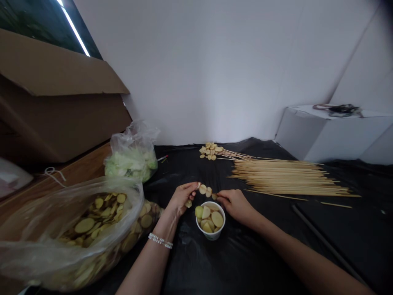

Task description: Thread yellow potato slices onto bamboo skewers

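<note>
Over a white paper cup [211, 236] of potato slices [217, 219], a short row of round potato slices [203, 189] spans the gap between my hands. It looks threaded on a skewer, though the stick itself is hard to see. My left hand [183, 197], with a beaded bracelet at the wrist, pinches the left end of the row. Another slice [188, 203] shows under its curled fingers. My right hand [236, 203] is closed at the right end of the row, beside the cup's rim, its fingertips on a darker slice [214, 196].
A large open plastic bag [135, 192] of potato slices lies left, with a bag of pale green vegetable pieces [132, 162] behind. Bamboo skewers [285, 176] lie right. Finished potato skewers [211, 150] rest near the wall. A cardboard box [61, 123] and white box [310, 131] flank the table.
</note>
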`<state>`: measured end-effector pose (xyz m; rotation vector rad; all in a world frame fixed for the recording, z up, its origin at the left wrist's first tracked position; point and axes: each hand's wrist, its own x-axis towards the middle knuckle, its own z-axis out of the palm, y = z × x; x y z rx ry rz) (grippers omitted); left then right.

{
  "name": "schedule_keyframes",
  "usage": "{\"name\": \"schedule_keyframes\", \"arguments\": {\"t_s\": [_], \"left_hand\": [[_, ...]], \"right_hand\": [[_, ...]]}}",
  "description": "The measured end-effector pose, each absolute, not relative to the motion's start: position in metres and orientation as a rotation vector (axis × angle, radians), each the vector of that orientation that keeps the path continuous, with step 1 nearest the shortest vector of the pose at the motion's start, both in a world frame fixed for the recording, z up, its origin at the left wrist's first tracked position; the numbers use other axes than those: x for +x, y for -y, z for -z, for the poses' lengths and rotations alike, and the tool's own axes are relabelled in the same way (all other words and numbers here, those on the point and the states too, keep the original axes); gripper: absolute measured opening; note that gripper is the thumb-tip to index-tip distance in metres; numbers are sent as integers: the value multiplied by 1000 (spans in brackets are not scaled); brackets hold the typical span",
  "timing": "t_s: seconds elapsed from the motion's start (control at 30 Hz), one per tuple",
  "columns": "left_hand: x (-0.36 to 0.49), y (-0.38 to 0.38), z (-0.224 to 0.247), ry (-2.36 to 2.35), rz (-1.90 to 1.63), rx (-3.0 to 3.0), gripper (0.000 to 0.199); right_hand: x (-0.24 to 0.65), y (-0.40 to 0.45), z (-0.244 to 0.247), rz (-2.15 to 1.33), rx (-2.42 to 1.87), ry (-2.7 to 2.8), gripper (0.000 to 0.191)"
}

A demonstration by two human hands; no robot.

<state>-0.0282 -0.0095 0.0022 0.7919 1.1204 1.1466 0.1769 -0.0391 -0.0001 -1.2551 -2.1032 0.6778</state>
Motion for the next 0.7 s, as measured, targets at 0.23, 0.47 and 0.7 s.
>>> {"name": "schedule_keyframes", "arguments": {"t_s": [0.23, 0.47, 0.7], "left_hand": [[-21, 16, -9, -1002, -1166, 817, 45], [-16, 18, -7, -992, -1080, 862, 35], [-26, 8, -7, -1027, -1374, 673, 40]], "right_hand": [[179, 36, -6, -831, -1215, 1960, 25], [178, 36, -5, -894, -1165, 2005, 21], [208, 15, -4, -822, -1282, 1965, 9]]}}
